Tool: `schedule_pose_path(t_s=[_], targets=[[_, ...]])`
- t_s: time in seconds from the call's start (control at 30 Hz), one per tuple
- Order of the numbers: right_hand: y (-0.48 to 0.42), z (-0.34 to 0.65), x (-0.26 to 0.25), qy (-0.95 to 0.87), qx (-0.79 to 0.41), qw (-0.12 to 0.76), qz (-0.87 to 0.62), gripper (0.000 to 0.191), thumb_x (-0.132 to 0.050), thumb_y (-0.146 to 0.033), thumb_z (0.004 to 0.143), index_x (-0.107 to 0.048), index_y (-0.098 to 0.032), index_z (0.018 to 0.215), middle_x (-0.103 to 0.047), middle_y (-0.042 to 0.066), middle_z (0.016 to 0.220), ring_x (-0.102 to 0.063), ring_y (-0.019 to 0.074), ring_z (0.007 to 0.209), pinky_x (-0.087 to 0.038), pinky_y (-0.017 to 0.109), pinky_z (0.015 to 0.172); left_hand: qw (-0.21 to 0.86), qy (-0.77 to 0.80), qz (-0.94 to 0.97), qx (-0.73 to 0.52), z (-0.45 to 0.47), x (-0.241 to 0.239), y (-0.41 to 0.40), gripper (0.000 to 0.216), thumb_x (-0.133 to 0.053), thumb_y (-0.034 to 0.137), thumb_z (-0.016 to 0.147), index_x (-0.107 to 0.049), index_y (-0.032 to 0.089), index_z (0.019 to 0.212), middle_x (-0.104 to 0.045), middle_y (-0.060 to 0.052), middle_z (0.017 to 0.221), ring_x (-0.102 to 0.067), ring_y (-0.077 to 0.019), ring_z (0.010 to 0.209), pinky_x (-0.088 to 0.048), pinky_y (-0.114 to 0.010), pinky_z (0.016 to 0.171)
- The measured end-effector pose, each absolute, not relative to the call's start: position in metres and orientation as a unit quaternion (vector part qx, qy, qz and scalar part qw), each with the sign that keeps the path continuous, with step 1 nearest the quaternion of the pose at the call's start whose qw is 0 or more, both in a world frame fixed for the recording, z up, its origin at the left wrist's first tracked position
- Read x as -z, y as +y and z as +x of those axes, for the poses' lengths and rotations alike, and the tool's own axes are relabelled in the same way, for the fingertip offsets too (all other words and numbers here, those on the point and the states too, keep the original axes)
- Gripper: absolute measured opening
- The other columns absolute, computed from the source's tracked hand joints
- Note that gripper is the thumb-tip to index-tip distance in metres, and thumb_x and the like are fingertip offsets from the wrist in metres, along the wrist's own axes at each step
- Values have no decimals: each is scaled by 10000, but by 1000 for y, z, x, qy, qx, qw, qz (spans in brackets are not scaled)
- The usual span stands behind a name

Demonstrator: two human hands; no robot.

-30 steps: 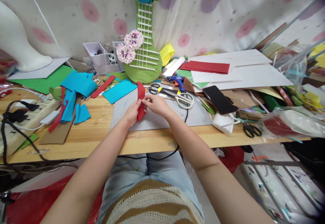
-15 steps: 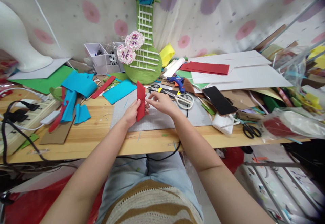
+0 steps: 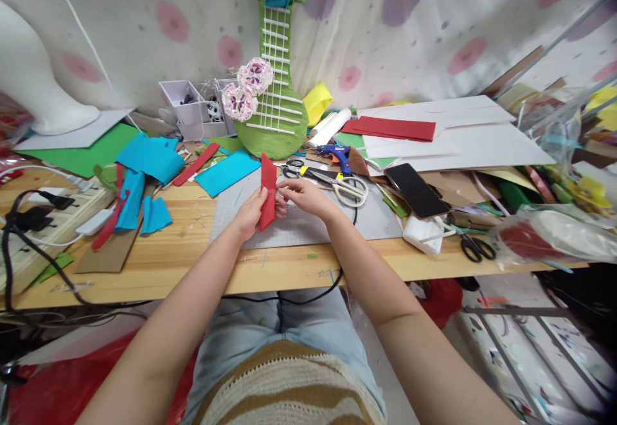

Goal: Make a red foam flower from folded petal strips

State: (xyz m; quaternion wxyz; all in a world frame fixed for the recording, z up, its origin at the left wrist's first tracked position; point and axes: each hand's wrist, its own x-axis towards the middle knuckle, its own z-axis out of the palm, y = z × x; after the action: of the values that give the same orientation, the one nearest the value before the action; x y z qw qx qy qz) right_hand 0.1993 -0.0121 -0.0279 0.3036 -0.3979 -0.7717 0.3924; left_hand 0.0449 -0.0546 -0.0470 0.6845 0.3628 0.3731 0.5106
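Grip on the red paper strip (image 3: pixel 268 188) is two-handed, just left of the frame's centre. Your left hand (image 3: pixel 249 214) is clamped on its lower half, and your right hand (image 3: pixel 304 197) pinches its right edge at mid-height. A second ago the strip was bowed between your hands. Half a second ago your right fingers had spread clear of it. Now they are back on, so it stands straight and steadied from both sides, above the grey mat (image 3: pixel 308 229). Scissors (image 3: pixel 348 188) lie just right of your right hand, with a blue glue gun (image 3: pixel 335 152) above them. A phone (image 3: pixel 415 190) lies further right and blue paper (image 3: pixel 226 173) to the upper left.
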Motion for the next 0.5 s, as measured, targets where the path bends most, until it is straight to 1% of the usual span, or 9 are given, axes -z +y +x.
schedule_pose_path(t_s=[0.1, 0.2, 0.33, 0.43, 0.5], targets=[[-12, 199, 30, -764, -416, 318, -377, 236, -478, -261, 834, -685, -186, 918, -679, 7, 837, -585, 97, 691, -436, 236, 694, 662, 393, 367, -521, 46, 49, -53, 255, -585, 392, 823, -521, 177, 944, -654, -5, 687, -654, -141, 622, -548, -264, 603], [-14, 198, 28, -774, -394, 317, -382, 225, -501, -267, 827, -691, -191, 922, -684, 5, 817, -581, 104, 698, -427, 241, 688, 653, 404, 364, -527, 46, 50, -51, 260, -621, 376, 799, -483, 184, 909, -641, 13, 653, -641, -133, 555, -543, -266, 568], [-16, 197, 25, -790, -358, 305, -394, 220, -518, -286, 830, -692, -201, 936, -695, 2, 823, -569, 109, 702, -407, 246, 680, 646, 415, 346, -539, 47, 48, -51, 209, -594, 327, 824, -444, 191, 878, -627, 29, 621, -622, -125, 493, -534, -262, 518], [-17, 196, 24, -801, -333, 297, -398, 219, -504, -283, 843, -690, -211, 933, -694, -3, 812, -562, 109, 705, -390, 245, 678, 650, 418, 337, -539, 47, 46, -51, 193, -583, 311, 831, -440, 186, 868, -627, 26, 621, -628, -131, 493, -542, -273, 521], [-18, 196, 24, -804, -317, 298, -404, 214, -503, -289, 846, -677, -214, 946, -687, -7, 790, -561, 112, 711, -379, 245, 677, 651, 418, 332, -540, 47, 46, -52, 202, -594, 309, 822, -441, 184, 866, -636, 19, 645, -642, -138, 521, -555, -293, 556]])
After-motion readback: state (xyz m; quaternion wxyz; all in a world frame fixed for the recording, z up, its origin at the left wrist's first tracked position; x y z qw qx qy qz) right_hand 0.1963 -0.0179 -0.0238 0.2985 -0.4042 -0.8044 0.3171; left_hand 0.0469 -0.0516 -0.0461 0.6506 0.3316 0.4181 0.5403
